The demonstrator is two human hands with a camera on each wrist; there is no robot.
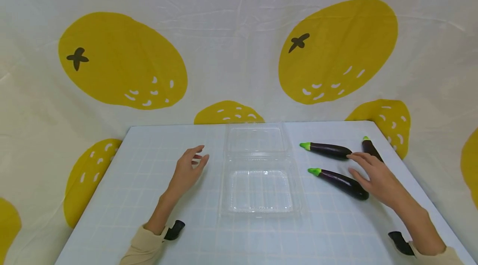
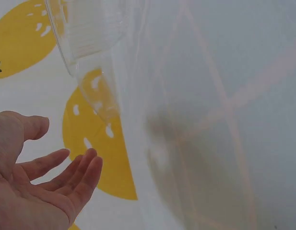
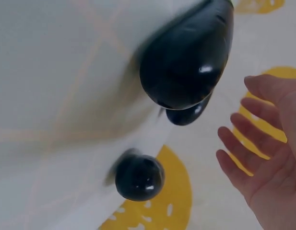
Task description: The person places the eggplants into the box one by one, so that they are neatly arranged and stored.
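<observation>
Three dark purple eggplants with green stem ends lie on the right part of the table: a front eggplant (image 1: 341,182), a back eggplant (image 1: 330,150) and a far-right eggplant (image 1: 371,148). My right hand (image 1: 379,180) hovers over them, fingers relaxed and holding nothing; it partly hides the far-right one. In the right wrist view the front eggplant (image 3: 186,57) looms large beside the spread fingers. A clear plastic clamshell container (image 1: 259,190) stands mid-table, its lid (image 1: 257,139) folded back. Left of it, my left hand (image 1: 188,171) is held above the table, fingers loosely bent around nothing.
The white table (image 1: 123,198) carries a faint grid pattern. Behind it hangs a pale cloth (image 1: 231,49) printed with big yellow fruit shapes, close against the table's back edge. Black straps (image 1: 174,230) show at both wrists, beside beige sleeves (image 1: 143,246).
</observation>
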